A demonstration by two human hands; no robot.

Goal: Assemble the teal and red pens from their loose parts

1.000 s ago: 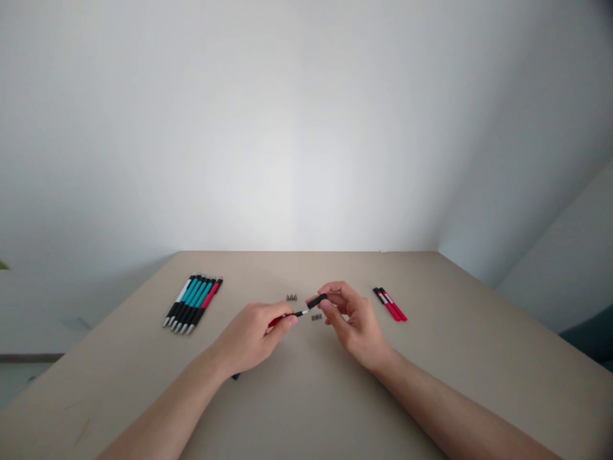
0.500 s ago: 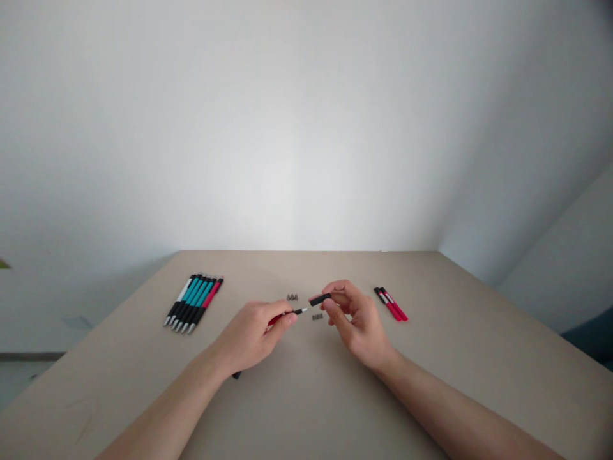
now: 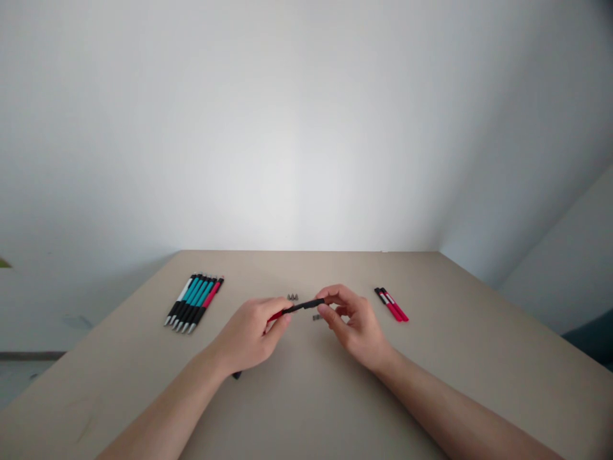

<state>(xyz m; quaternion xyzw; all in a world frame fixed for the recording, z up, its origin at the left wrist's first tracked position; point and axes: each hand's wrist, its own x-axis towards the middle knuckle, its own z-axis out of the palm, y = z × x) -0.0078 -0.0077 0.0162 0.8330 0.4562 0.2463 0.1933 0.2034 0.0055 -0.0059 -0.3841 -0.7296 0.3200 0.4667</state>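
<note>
Slim pens point(image 3: 194, 304) with black grips and silvery tips lie side by side toward the far left corner of the table point(image 3: 306, 402), red barrels point(image 3: 391, 305) toward the far right one, while the right hand point(image 3: 355, 324) partly covers tiny grey pieces point(image 3: 316, 317) near small cones point(image 3: 292, 297). Over mid-table, the left hand point(image 3: 253, 331) pinches the red part of a slender pen point(image 3: 301, 306) and the right its black end; the smooth beige table meets a pale wall point(image 3: 297, 128).
</note>
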